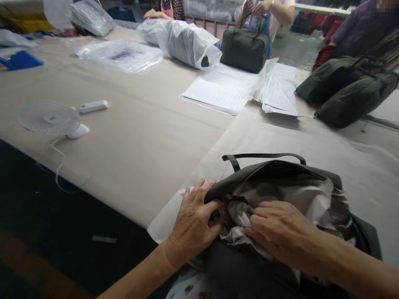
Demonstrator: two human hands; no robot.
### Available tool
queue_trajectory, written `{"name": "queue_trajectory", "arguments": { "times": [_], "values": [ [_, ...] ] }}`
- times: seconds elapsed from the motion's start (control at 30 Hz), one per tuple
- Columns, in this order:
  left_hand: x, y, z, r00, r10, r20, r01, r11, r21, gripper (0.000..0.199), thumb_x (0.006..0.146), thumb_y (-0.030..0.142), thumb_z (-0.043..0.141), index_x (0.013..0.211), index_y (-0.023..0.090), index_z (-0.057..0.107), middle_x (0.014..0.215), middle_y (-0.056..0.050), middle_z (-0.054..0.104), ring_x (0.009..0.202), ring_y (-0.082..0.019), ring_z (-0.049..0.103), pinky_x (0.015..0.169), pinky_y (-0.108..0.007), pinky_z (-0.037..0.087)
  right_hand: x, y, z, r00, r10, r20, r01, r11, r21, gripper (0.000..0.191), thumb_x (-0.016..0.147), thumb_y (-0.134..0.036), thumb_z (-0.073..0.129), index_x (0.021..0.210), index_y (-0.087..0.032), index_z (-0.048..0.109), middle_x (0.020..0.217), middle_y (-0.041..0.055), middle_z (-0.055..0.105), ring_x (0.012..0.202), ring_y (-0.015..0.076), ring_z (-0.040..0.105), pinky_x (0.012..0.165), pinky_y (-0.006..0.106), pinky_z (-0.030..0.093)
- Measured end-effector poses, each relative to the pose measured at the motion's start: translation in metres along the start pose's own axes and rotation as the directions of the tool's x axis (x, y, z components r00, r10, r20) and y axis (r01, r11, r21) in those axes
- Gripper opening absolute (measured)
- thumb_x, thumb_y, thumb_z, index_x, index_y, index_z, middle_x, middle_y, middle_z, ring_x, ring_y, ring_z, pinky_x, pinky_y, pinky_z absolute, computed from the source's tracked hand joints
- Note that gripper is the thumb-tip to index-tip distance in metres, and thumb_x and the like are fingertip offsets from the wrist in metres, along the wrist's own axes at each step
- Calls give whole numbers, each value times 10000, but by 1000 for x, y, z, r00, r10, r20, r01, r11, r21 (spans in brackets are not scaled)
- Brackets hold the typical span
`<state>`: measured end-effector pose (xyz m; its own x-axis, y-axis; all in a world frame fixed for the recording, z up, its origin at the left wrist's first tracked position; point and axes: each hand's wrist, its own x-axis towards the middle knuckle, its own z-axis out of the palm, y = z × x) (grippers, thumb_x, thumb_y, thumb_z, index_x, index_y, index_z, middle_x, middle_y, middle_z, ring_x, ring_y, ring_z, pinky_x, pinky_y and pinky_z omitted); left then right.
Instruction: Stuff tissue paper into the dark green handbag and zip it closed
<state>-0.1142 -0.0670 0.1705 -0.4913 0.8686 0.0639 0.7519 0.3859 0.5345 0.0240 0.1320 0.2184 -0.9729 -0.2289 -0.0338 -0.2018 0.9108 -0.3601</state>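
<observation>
A dark handbag lies in front of me with its top open and one strap standing up behind the opening. Crumpled greyish stuffing paper fills its inside. My left hand grips the bag's left end, thumb at the opening and fingers over the outer edge. Inside the mouth, my right hand is closed on a fold of the paper, its fingertips partly hidden. Under the bag is a sheet of white paper on the table.
At left stand a small white fan with a cord and a white oblong device. Farther back are plastic-wrapped bags, stacked white sheets and a dark handbag held by a person. More dark bags lie at right.
</observation>
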Motion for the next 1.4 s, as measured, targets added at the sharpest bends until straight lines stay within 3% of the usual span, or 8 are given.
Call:
{"name": "queue_trajectory", "arguments": {
  "times": [0.27,0.53,0.7,0.8,1.0,1.13,1.27,1.4],
  "values": [
    [0,-2,9,999,-31,-16,29,995,-96,299,821,191,720,1109,271,739,1498,-127,480,1445,-440,367,1138,-775,283,-55,24,15,991,120,-56,-121,993,-7,401,1079,-326,383,718,-218,523,640,-27,591,597,131,595,620,284,379],
    [1,0,4,997,4,-80,-19,983,-184,317,869,119,625,1148,234,721,1405,-113,544,1344,-322,505,1152,-539,449,-15,-7,-30,945,146,-294,-203,963,-176,231,1022,-389,502,890,-215,580,784,35,603,672,168,579,622,314,380],
    [3,2,10,998,-22,-54,21,1000,-22,261,809,118,717,1052,207,744,1358,-154,568,1316,-394,517,1131,-661,413,11,4,0,984,177,34,-166,961,-223,112,944,-192,577,835,-215,570,812,31,656,750,191,597,628,319,362],
    [6,0,14,997,-44,-67,44,999,1,176,813,125,748,966,210,765,1307,-145,602,1241,-380,569,1101,-636,448,-3,19,8,998,31,-50,-37,991,-126,248,983,-108,458,761,-206,510,713,7,586,661,157,535,611,306,340],
    [6,-5,11,998,-46,-36,36,973,-229,203,859,120,705,1001,249,773,1192,-99,640,1103,-294,630,996,-486,546,-41,27,-5,974,178,-143,-179,984,9,288,1045,-250,461,758,-219,455,688,-26,536,595,107,555,557,239,390],
    [3,-8,-1,981,-18,-192,-75,881,-468,230,923,109,618,1054,242,751,1293,-88,624,1194,-224,618,1032,-346,519,-45,12,-19,965,146,-218,-174,978,-115,197,1013,-395,520,1069,-216,579,950,52,663,816,181,662,683,292,502],
    [15,-5,-4,952,-23,-306,-135,864,-485,299,945,140,610,1228,219,660,1223,-72,663,1155,-183,628,1033,-300,496,-34,9,-4,970,236,-65,-245,933,-263,695,857,-511,699,1386,-110,493,1296,202,633,1116,364,642,847,454,564],
    [31,-7,8,991,-4,-133,-63,867,-495,528,889,175,686,1395,183,535,1294,-88,652,1199,-233,612,1065,-340,466,-15,22,23,888,380,260,-333,920,-208,289,922,-293,615,1155,-123,638,1131,182,696,1046,350,679,812,430,561]
  ]
}}
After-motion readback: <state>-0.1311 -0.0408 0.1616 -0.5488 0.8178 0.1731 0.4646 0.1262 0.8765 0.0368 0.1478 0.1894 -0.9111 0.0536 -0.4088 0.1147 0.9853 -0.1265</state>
